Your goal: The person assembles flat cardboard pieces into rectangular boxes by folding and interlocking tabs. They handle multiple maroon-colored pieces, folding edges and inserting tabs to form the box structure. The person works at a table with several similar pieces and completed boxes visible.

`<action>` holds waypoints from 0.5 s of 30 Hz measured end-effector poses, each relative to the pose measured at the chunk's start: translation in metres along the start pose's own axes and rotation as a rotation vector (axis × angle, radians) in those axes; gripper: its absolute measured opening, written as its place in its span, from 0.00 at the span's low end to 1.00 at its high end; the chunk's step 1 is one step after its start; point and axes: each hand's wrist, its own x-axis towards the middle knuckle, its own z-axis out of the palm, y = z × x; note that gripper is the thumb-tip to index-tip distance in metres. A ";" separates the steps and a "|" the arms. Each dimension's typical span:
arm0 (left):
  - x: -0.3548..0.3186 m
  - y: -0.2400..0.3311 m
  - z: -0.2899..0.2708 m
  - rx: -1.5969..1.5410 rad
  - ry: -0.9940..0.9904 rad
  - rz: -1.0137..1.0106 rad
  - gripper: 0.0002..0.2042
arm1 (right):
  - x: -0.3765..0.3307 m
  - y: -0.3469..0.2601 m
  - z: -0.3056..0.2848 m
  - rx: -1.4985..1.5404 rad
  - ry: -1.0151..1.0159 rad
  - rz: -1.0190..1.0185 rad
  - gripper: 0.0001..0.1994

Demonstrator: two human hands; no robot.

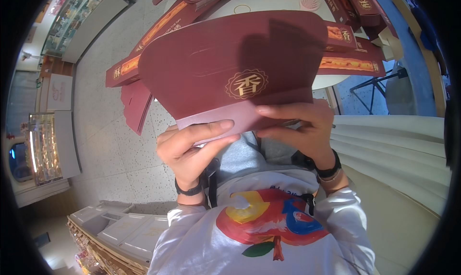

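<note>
Close in front of me I hold a maroon cardboard box blank (201, 68) with a gold round emblem and a wide flap with rounded corners spread out on the far side. A crease runs along its near side, where a narrower panel bends toward me and catches the light. My left hand (189, 143) pinches the left part of this near panel between thumb and fingers. My right hand (305, 128) grips the right part the same way, thumb on top. Shadow falls across the flap's upper right. The blank's underside is hidden.
Beyond the blank, a round white table (331, 81) bears long maroon boxes (348, 64) with food pictures. Stacked flat maroon blanks (137, 104) jut out at left. A pink spiky item (310, 1) lies far back. White pleated fabric (384, 140) is at right, a lit display case (45, 148) far left.
</note>
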 end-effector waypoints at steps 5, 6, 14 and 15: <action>0.002 0.004 0.002 -0.033 -0.021 -0.021 0.13 | -0.005 0.007 -0.002 -0.047 0.024 -0.055 0.16; 0.004 0.004 0.002 -0.027 -0.030 -0.004 0.13 | -0.005 0.007 -0.002 -0.039 0.027 -0.062 0.16; 0.004 0.000 -0.005 -0.057 -0.048 -0.037 0.13 | -0.005 -0.002 -0.016 -0.093 -0.056 0.079 0.14; 0.002 -0.001 -0.005 -0.066 -0.023 -0.049 0.13 | -0.006 -0.002 -0.018 -0.105 -0.058 0.065 0.13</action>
